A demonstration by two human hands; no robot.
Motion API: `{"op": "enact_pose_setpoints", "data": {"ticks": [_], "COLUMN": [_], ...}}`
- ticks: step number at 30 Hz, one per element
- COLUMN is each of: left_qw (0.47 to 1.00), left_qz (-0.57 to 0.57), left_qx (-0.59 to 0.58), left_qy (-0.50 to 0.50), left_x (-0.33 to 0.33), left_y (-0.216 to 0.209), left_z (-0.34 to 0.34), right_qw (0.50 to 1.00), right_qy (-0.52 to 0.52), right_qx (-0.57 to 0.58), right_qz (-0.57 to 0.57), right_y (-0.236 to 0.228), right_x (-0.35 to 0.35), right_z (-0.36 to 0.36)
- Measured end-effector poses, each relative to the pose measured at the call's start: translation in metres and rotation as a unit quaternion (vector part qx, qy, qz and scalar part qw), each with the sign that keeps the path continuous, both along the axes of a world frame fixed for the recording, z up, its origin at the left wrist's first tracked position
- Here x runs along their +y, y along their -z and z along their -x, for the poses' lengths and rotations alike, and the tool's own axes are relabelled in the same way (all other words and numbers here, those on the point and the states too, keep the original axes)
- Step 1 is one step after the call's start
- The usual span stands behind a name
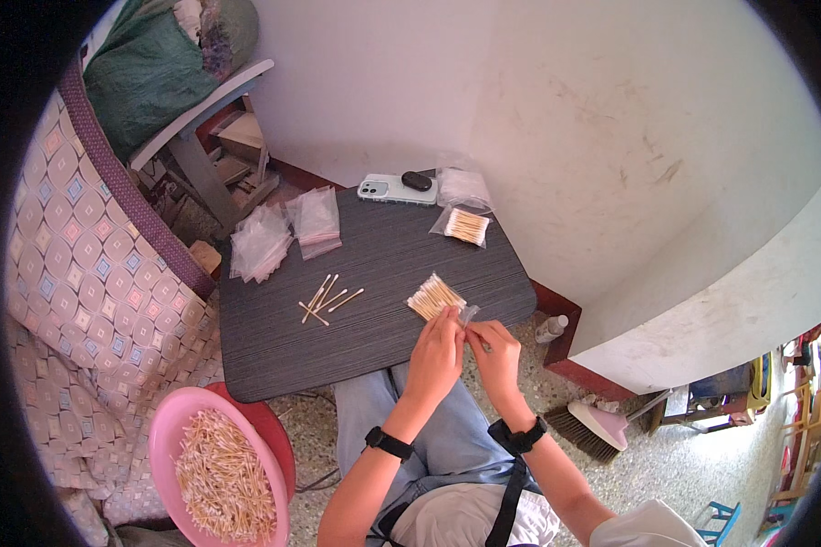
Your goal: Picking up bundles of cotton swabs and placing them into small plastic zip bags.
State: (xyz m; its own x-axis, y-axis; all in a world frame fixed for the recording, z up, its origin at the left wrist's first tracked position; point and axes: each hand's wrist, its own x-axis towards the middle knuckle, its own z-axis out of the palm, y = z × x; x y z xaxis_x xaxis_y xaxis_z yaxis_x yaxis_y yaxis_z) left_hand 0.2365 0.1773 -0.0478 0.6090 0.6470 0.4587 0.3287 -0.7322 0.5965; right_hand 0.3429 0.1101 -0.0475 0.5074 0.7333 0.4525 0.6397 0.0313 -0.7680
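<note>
A small clear plastic bag full of cotton swabs (434, 296) lies near the front right of the dark table (374, 342). At its near end my left hand (436, 354) has its fingers closed on the bag. My right hand (495, 354) pinches the bag's clear edge (469, 315) right beside the left one. The fingertips partly cover that edge, so I cannot tell whether it is sealed. Several loose cotton swabs (324, 299) lie scattered to the left. Farther back sits another filled bag of cotton swabs (466, 227).
Flat plastic bags (263, 242) and another bag stack (316, 224) lie at the back left. A phone (388, 189), a black oval case (417, 180) and a clear packet (463, 188) line the back edge. A pink basin (161, 456) of swabs is lower left; a broom (597, 427) lies right.
</note>
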Motion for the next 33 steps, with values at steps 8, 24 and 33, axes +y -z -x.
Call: {"op": "enact_pose_setpoints", "data": {"ticks": [8,24,33], "left_qw": [0.999,0.996,0.995], "left_qz": [0.023,0.074,0.078], "left_qx": [-0.04,-0.055,-0.058], "left_qy": [0.013,0.018,0.035], "left_x": [-0.003,-0.001,0.004], "left_y": [0.0,0.0,0.002], "left_z": [-0.001,0.005,0.008], "right_qw": [0.999,0.998,0.992], "right_qy": [0.014,-0.001,-0.064], "right_qx": [0.041,0.054,-0.089], "right_qz": [0.018,-0.011,-0.059], "right_y": [0.001,0.007,0.01], "right_x": [0.013,0.013,0.021], "right_z": [0.004,0.0,-0.014]}}
